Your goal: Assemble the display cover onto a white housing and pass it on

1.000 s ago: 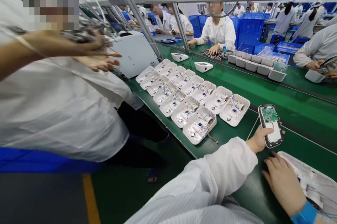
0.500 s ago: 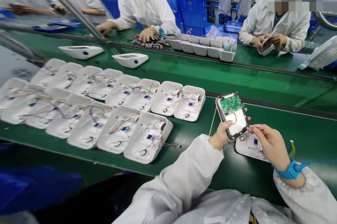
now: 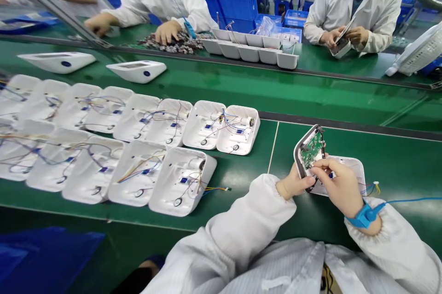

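Far left, white shells [image 3: 93, 147] lie in two rows on the green counter [image 3: 248, 174], open side up, with coloured wires and small blue parts inside. The nearest shell [image 3: 183, 181] sits at the front row's right end, a loose wire trailing from it onto the counter. Behind the rows, on the green belt [image 3: 241, 89], two closed white units [image 3: 136, 71] stand well apart from each other. Beyond the belt, a co-worker's hand [image 3: 167, 31] rests on a heap of small dark parts [image 3: 176, 43], beside a line of small white trays [image 3: 248, 50].

Right of centre, the left hand [image 3: 293, 183] grips a cover [image 3: 309, 151] by its lower edge, thumb on the rim, holding it tilted up on edge. A green circuit board [image 3: 312, 149] shows inside the cover. The right hand [image 3: 340, 183] is curled against the cover's lower right, thumb and forefinger pinched together at the board; what they pinch is too small to tell. Directly beneath both hands, another white shell [image 3: 355, 167] lies flat on the counter, wires [image 3: 371, 188] spilling from its right side. A blue wrist strap [image 3: 362, 216] circles the right wrist, its blue cord [image 3: 414, 201] running off right.

Upper right, a second person [image 3: 352, 4] holds a white part in both hands.
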Demonstrator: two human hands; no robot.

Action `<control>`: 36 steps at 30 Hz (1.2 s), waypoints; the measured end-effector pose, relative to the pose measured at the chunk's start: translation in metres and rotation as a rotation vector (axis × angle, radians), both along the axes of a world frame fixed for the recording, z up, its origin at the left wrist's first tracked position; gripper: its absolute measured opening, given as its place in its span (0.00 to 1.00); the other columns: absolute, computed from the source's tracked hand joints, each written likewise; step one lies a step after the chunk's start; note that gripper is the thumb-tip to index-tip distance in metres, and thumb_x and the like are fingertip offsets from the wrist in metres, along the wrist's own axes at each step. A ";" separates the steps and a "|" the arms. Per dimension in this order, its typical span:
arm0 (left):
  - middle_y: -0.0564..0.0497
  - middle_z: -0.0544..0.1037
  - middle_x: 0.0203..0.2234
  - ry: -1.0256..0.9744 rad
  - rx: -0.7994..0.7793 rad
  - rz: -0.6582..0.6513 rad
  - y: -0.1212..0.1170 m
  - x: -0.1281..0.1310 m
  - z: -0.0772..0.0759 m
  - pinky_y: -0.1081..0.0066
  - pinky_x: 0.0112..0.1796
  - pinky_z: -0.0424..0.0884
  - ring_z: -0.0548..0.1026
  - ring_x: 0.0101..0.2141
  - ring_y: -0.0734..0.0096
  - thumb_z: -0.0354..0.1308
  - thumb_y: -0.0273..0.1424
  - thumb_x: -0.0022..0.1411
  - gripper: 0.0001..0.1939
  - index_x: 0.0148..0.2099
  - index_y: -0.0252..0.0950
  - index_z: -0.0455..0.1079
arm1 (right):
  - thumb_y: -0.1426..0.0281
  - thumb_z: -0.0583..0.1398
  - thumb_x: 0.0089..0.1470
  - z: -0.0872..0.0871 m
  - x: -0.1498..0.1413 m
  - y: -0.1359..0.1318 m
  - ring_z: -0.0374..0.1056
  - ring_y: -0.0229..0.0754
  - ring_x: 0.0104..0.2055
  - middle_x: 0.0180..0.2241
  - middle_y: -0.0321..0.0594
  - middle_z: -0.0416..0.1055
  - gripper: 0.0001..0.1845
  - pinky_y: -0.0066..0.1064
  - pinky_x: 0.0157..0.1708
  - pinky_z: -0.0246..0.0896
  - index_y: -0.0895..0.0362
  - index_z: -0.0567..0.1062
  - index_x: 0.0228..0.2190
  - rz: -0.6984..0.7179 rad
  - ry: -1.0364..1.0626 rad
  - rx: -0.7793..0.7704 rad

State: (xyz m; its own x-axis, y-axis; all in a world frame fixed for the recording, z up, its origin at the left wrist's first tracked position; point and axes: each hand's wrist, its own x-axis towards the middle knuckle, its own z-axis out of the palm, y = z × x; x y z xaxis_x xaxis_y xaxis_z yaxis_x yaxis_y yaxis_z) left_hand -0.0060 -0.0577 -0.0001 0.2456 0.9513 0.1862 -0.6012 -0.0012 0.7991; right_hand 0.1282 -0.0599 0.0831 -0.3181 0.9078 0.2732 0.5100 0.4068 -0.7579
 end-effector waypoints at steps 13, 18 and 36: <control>0.36 0.72 0.56 -0.002 0.072 -0.023 -0.001 0.002 -0.009 0.46 0.62 0.59 0.69 0.58 0.43 0.68 0.53 0.52 0.43 0.62 0.34 0.66 | 0.68 0.60 0.61 0.003 -0.002 -0.002 0.68 0.38 0.28 0.27 0.35 0.74 0.08 0.30 0.32 0.63 0.55 0.73 0.29 0.028 0.027 0.003; 0.37 0.69 0.59 0.008 0.064 -0.023 -0.002 0.000 -0.012 0.46 0.64 0.55 0.66 0.61 0.43 0.70 0.53 0.50 0.43 0.62 0.35 0.66 | 0.66 0.62 0.58 0.002 -0.002 0.001 0.68 0.38 0.28 0.26 0.35 0.74 0.08 0.31 0.33 0.65 0.55 0.74 0.27 0.003 0.119 -0.085; 0.38 0.72 0.56 0.026 0.025 -0.052 -0.002 0.000 -0.009 0.44 0.63 0.56 0.67 0.59 0.44 0.69 0.53 0.50 0.41 0.60 0.35 0.68 | 0.65 0.66 0.46 0.007 0.000 0.013 0.67 0.37 0.22 0.20 0.37 0.74 0.10 0.28 0.24 0.64 0.57 0.76 0.20 0.009 0.278 -0.425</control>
